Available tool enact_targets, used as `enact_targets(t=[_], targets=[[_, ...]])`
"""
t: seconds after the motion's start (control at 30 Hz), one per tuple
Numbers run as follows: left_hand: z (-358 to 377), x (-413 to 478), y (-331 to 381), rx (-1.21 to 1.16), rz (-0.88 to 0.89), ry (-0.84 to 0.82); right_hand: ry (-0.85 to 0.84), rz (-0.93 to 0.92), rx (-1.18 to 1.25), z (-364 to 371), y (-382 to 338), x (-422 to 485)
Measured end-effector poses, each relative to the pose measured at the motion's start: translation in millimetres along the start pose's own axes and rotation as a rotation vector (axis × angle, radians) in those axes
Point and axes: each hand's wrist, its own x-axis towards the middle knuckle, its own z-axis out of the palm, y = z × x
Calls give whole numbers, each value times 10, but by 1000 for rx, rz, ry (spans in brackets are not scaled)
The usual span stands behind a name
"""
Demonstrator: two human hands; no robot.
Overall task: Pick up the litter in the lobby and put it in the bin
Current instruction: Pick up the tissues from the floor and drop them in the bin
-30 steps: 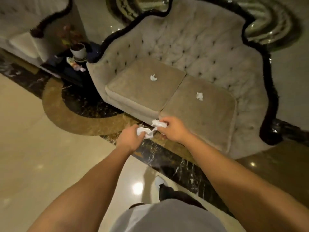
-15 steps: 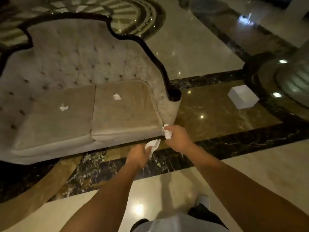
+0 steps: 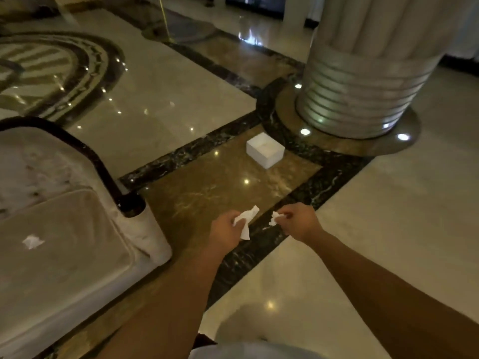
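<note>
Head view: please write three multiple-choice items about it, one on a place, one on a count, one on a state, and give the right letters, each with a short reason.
1. Where is the white box?
A. on the sofa
B. on the floor near the column
C. in the left hand

2. How many tissues lie on the sofa cushion in view?
A. one
B. three
C. none

3. What is the state of the right hand?
A. open and empty
B. flat on the floor
C. shut on a tissue

Answers:
1 B, the box stands on the brown floor beside the column.
2 A, a single tissue lies there.
3 C, its fingers pinch a small tissue.
</note>
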Motion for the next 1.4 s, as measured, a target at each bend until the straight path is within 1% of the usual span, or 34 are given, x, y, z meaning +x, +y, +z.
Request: enact_targets(t=[0.1, 0.23, 0.3, 0.43, 0.5, 0.63, 0.7, 0.87, 1.03, 1.13, 1.27, 1.4], targets=[[247, 422, 403, -137, -50, -36, 63, 9, -30, -311, 203, 386], [431, 1094, 792, -564, -307, -153, 71, 9, -44, -538, 361, 965], [484, 1462, 887, -636, -374, -217, 74, 32, -17, -626, 375, 1286], [548, 2301, 1043, -558, -414, -272, 87, 104, 43, -841, 354, 2019], [527, 2756, 1152, -546, -468, -281, 92, 126, 49, -995, 316, 2414], [447, 3704, 1418, -663, -579, -346, 106, 154, 21, -1349, 221, 3205], [383, 4138, 1573, -683, -571, -366, 94, 170, 1, -1518, 188, 3587], [239, 5123, 1913, -543, -509, -416, 93, 240, -16, -1811, 167, 4424], [243, 5956, 2115, -412, -477, -418, -16, 261, 27, -1872, 242, 5358], [274, 6472, 2224, -377, -488, -331, -87, 259, 33, -1912, 302, 6102], [343, 7220, 2340, -404, -521, -231, -192, 223, 26, -2009, 350, 7308], [436, 7901, 2567, -377, -609, -170, -392, 182, -40, -2188, 397, 8447]])
